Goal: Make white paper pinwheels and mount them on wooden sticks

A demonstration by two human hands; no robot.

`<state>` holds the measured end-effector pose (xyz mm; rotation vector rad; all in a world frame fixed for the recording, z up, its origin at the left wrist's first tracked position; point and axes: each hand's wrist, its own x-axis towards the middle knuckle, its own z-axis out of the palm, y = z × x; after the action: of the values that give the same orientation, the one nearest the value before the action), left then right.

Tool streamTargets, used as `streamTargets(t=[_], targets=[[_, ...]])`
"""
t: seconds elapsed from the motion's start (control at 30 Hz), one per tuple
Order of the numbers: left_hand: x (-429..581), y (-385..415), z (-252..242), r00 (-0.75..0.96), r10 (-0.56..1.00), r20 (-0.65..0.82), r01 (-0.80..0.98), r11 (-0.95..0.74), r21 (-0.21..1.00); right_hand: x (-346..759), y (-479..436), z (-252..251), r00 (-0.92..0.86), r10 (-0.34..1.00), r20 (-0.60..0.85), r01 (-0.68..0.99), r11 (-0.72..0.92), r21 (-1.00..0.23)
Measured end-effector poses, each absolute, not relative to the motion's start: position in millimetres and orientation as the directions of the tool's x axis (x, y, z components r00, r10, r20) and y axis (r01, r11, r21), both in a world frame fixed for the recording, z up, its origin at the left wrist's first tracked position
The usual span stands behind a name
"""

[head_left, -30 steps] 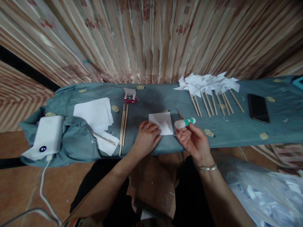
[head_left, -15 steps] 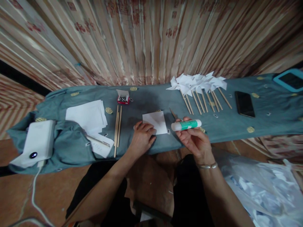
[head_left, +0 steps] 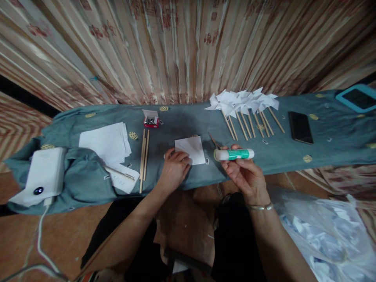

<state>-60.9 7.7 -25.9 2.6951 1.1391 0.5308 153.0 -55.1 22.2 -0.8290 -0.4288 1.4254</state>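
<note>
My right hand grips a glue stick with a green label, held level above the front of the table, its white ends pointing left and right. My left hand rests with curled fingers at the lower left corner of a square sheet of white paper, which lies flat with a faint crease line. A small white bit pokes out at the left of those fingers; I cannot make out what it is. Beside the paper, partly hidden behind my right hand, lies a pair of scissors.
White paper pinwheels on wooden sticks lie at the back right, beside a black phone and a blue-framed device. Leftward are loose wooden sticks, a red box of metal pins, paper sheets, a pen and a power bank.
The glue stick and my right hand have shifted slightly right relative to the table. My left hand stays by the paper. The whole view has moved a little.
</note>
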Motion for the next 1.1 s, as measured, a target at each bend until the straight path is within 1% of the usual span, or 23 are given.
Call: streamTargets(t=[0.13,0.3,0.37,0.47,0.6,0.73,0.87,1.03,1.1], targets=[[-62,6,-28,0.653,0.697,0.297,0.652,-0.716,0.247,151,-53,22,0.15,0.963,-0.225,-0.694,-0.059,-0.718],[-59,6,-32,0.646,0.676,0.354,0.644,-0.732,0.222,145,-47,12,0.232,0.946,-0.225,-0.586,-0.049,-0.809],[-57,3,-32,0.651,0.671,0.356,0.637,-0.737,0.224,141,-45,7,0.274,0.938,-0.214,-0.498,-0.052,-0.866],[-54,-9,-29,0.703,0.627,0.337,0.588,-0.778,0.22,133,-41,0,0.329,0.933,-0.145,-0.313,-0.037,-0.949],[-53,-24,-24,0.76,0.565,0.321,0.516,-0.825,0.232,126,-36,-9,0.335,0.941,-0.037,-0.055,-0.019,-0.998],[-55,-25,-24,0.763,0.579,0.289,0.503,-0.812,0.298,128,-35,-17,0.262,0.965,0.028,0.174,-0.018,-0.985],[-56,-20,-23,0.774,0.585,0.244,0.506,-0.802,0.317,132,-38,-21,0.213,0.975,0.07,0.396,-0.02,-0.918],[-56,-18,-23,0.754,0.606,0.253,0.517,-0.785,0.341,132,-39,-23,0.184,0.977,0.11,0.498,0.004,-0.867],[-55,-17,-23,0.755,0.607,0.248,0.517,-0.784,0.342,131,-39,-22,0.17,0.977,0.13,0.573,0.009,-0.82]])
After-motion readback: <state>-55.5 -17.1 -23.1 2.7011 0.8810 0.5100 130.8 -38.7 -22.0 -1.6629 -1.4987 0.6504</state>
